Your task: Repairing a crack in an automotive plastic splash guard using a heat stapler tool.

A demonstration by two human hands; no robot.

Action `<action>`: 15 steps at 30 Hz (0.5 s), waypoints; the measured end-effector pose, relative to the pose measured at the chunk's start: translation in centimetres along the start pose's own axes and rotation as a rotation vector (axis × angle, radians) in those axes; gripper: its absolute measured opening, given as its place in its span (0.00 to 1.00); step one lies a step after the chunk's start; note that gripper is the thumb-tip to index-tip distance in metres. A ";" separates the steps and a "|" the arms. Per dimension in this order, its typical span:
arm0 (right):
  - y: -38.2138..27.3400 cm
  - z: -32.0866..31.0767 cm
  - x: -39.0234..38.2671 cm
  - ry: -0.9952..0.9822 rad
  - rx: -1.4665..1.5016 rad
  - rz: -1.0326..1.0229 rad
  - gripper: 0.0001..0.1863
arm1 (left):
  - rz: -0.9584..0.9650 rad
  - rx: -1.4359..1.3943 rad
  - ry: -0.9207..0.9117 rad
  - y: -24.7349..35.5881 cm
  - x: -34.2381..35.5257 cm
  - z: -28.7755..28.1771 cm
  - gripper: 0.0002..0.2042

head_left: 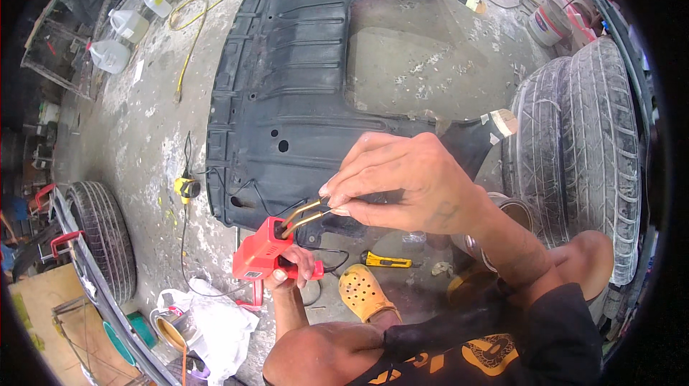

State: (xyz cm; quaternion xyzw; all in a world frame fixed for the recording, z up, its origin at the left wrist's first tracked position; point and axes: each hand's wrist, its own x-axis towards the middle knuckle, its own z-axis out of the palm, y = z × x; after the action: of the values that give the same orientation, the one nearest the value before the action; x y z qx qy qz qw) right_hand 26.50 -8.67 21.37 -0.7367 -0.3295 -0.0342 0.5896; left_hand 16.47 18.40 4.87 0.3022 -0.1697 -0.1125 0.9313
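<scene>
My left hand (296, 268) is closed around the handle of a red hot stapler (260, 251), a plastic welder with two brass prongs (304, 218) pointing up and right. At the prong tips, the fingers of my right hand (410, 179) pinch a thin metal staple, mostly hidden by the fingertips. Beneath both hands lies a large black ribbed plastic panel (287, 74) with a wide cut-out and a few round holes. A black cord runs from the stapler to a yellow and black plug connector (187, 188) on the floor.
A yellow utility knife (387, 260) lies beside my orange clog (364, 291). Two dusty tires (603, 149) stand at right, another tire (100, 239) at left. A white plastic bag (219, 328) lies lower left. Plastic jugs (129, 26) and a yellow cord (188, 56) are at far left.
</scene>
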 end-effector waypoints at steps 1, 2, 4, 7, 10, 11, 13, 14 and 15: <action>0.1 0.0 -0.1 0.005 0.003 0.014 0.09 | 0.001 0.011 0.022 0.0 -0.1 0.1 0.17; 0.2 0.0 -0.1 0.009 0.006 0.030 0.09 | 0.002 0.011 0.025 0.1 -0.1 0.1 0.17; 0.1 0.2 -0.1 0.019 0.022 0.045 0.09 | 0.004 0.037 0.038 0.3 -0.1 0.2 0.17; -0.2 0.4 -0.1 0.035 0.029 0.054 0.09 | 0.037 0.059 0.026 0.5 0.2 0.3 0.17; -0.2 0.6 0.0 0.043 0.014 0.038 0.09 | 0.025 0.085 0.022 0.9 -0.2 0.0 0.17; -0.3 0.6 0.0 0.049 -0.002 0.033 0.09 | 0.025 0.085 0.023 1.0 -0.2 0.0 0.17; -0.6 0.6 0.1 0.047 -0.014 0.041 0.08 | 0.040 0.152 0.006 1.2 -0.3 -0.1 0.17; -0.7 0.6 0.1 0.045 -0.026 0.050 0.08 | 0.040 0.151 0.007 1.3 -0.3 -0.1 0.17; -0.8 0.6 0.1 0.044 -0.026 0.051 0.08 | 0.037 0.149 -0.004 1.4 -0.2 -0.1 0.17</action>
State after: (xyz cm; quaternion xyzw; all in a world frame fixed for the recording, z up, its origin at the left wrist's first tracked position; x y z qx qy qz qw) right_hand 25.94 -8.02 21.89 -0.7514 -0.2972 -0.0398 0.5878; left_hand 16.48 19.62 5.58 0.3670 -0.1850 -0.0829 0.9078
